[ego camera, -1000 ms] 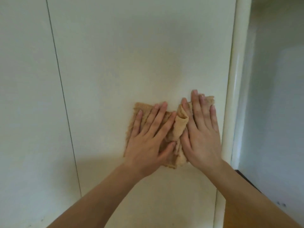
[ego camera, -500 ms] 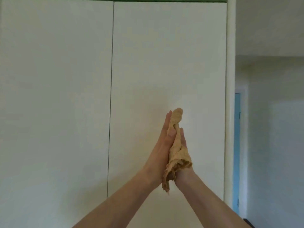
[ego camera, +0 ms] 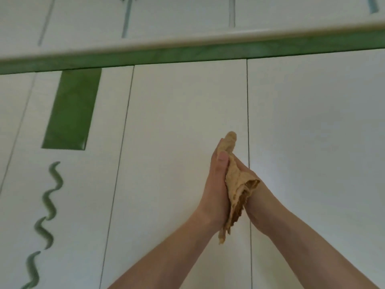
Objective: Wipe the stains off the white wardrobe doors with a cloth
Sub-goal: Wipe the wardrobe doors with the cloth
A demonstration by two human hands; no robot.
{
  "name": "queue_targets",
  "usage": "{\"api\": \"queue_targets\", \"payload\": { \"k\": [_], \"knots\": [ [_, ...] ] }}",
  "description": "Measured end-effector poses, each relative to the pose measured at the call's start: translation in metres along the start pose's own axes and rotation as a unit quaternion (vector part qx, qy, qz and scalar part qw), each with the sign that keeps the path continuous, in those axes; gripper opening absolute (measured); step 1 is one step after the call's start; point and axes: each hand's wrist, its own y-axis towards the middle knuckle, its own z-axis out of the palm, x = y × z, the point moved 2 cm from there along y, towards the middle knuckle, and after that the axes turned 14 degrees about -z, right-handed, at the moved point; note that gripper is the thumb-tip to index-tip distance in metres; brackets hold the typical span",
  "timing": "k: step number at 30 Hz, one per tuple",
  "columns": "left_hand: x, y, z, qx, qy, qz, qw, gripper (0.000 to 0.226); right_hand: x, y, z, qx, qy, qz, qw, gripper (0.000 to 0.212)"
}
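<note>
At the far left of the wardrobe front a wavy green painted line (ego camera: 46, 207) runs down a white panel, with a solid green rectangular inlay (ego camera: 71, 108) above it just under the green horizontal trim band (ego camera: 187, 55). Right of these comes the plain white wardrobe door (ego camera: 179, 126), bounded by thin dark seams, and in front of its right seam the two hands meet. The left hand (ego camera: 215, 190) stands edge-on with fingers straight and pointing up, its palm pressed flat against the crumpled tan cloth (ego camera: 235, 184); the right hand (ego camera: 255, 202) presses from the other side, so the cloth is sandwiched between the palms, one end poking out above the fingertips and a ragged tail hanging below the wrists. Both forearms rise from the near bottom edge and converge at the wrists. The cloth appears to be off the door surface, so this looks like a pause for regathering or refolding between wipes. Next, the cloth likely needs spreading flat against a panel; no stains are clearly visible here.
</note>
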Motion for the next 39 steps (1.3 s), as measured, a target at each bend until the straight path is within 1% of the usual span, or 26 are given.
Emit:
{"api": "queue_targets", "payload": {
  "k": [2,3,4,6,8,10,11,12,13,14,15,16,17,19,21,22,23,24,25,27,29,32,34,37,38,39],
  "knots": [
    [-0.012,0.011,-0.025,-0.011,-0.005,-0.033,0.999,0.120,-0.024,0.012,0.020,-0.030,0.079,0.007,0.996,0.036],
    [-0.020,0.016,-0.037,-0.028,0.011,-0.035,0.999,0.123,-0.030,0.017,0.038,-0.039,0.077,0.017,0.996,0.041],
    [-0.028,0.024,-0.054,-0.039,0.012,-0.014,0.999,0.122,-0.036,0.024,0.056,-0.031,0.072,0.018,0.997,0.046],
    [-0.043,0.048,-0.085,-0.021,0.024,0.026,0.999,0.112,-0.053,0.047,0.084,-0.101,0.113,0.010,0.988,0.049],
    [-0.056,0.061,-0.100,-0.014,0.056,0.032,0.998,0.104,-0.060,0.062,0.108,-0.153,0.166,-0.019,0.974,0.041],
    [-0.067,0.077,-0.117,-0.007,0.080,0.064,0.995,0.089,-0.066,0.084,0.127,-0.163,0.221,-0.053,0.960,0.025],
    [-0.074,0.084,-0.126,-0.018,0.108,0.088,0.990,0.080,-0.066,0.090,0.134,-0.179,0.267,-0.054,0.946,0.101],
    [-0.083,0.089,-0.136,-0.033,0.135,0.120,0.983,0.072,-0.069,0.100,0.144,-0.166,0.316,-0.074,0.931,0.079],
    [-0.091,0.094,-0.147,-0.043,0.156,0.152,0.975,0.064,-0.072,0.116,0.146,-0.192,0.236,-0.147,0.941,0.017],
    [-0.101,0.097,-0.158,-0.054,0.168,0.180,0.968,0.056,-0.066,0.126,0.154,-0.210,0.157,-0.169,0.950,0.023],
    [-0.110,0.100,-0.169,-0.067,0.179,0.200,0.961,0.048,-0.061,0.140,0.154,-0.212,-0.019,-0.227,0.950,0.025],
    [-0.118,0.102,-0.184,-0.082,0.185,0.218,0.955,0.040,-0.053,0.153,0.157,-0.227,-0.080,-0.273,0.931,0.024],
    [-0.126,0.104,-0.200,-0.100,0.197,0.236,0.946,0.031,-0.042,0.163,0.157,-0.228,-0.198,-0.351,0.887,0.023],
    [-0.138,0.105,-0.231,-0.142,0.229,0.251,0.930,0.018,-0.020,0.183,0.161,-0.212,-0.409,-0.479,0.747,0.029],
    [-0.144,0.107,-0.263,-0.175,0.245,0.245,0.921,0.013,-0.007,0.210,0.159,-0.173,-0.538,-0.549,0.616,0.040],
    [-0.146,0.108,-0.278,-0.191,0.249,0.240,0.919,0.012,-0.003,0.227,0.158,-0.162,-0.581,-0.557,0.571,0.044],
    [-0.149,0.110,-0.292,-0.207,0.252,0.236,0.915,0.012,0.001,0.247,0.154,-0.156,-0.614,-0.544,0.550,0.047],
    [-0.152,0.112,-0.305,-0.223,0.264,0.233,0.909,0.012,0.005,0.266,0.152,-0.165,-0.639,-0.517,0.545,0.048],
    [-0.156,0.115,-0.316,-0.238,0.281,0.230,0.901,0.011,0.008,0.285,0.149,-0.181,-0.660,-0.481,0.548,0.046],
    [-0.169,0.121,-0.337,-0.266,0.322,0.222,0.881,0.009,0.007,0.322,0.151,-0.185,-0.678,-0.410,0.581,0.041],
    [-0.186,0.127,-0.350,-0.286,0.349,0.207,0.868,0.007,-0.005,0.356,0.161,-0.136,-0.693,-0.361,0.608,0.046],
    [-0.210,0.135,-0.362,-0.305,0.352,0.214,0.858,0.010,-0.048,0.375,0.202,-0.005,-0.760,-0.317,0.568,0.061],
    [-0.219,0.136,-0.370,-0.318,0.335,0.251,0.851,0.010,-0.093,0.348,0.231,0.151,-0.770,-0.359,0.506,0.062],
    [-0.221,0.134,-0.379,-0.323,0.321,0.303,0.837,0.014,-0.144,0.282,0.238,0.392,-0.721,-0.433,0.373,0.062],
    [-0.217,0.133,-0.382,-0.317,0.324,0.302,0.839,0.015,-0.134,0.278,0.229,0.427,-0.712,-0.430,0.354,0.061],
    [-0.214,0.132,-0.384,-0.309,0.329,0.296,0.842,0.015,-0.117,0.286,0.218,0.417,-0.717,-0.426,0.363,0.061]
  ]
}}
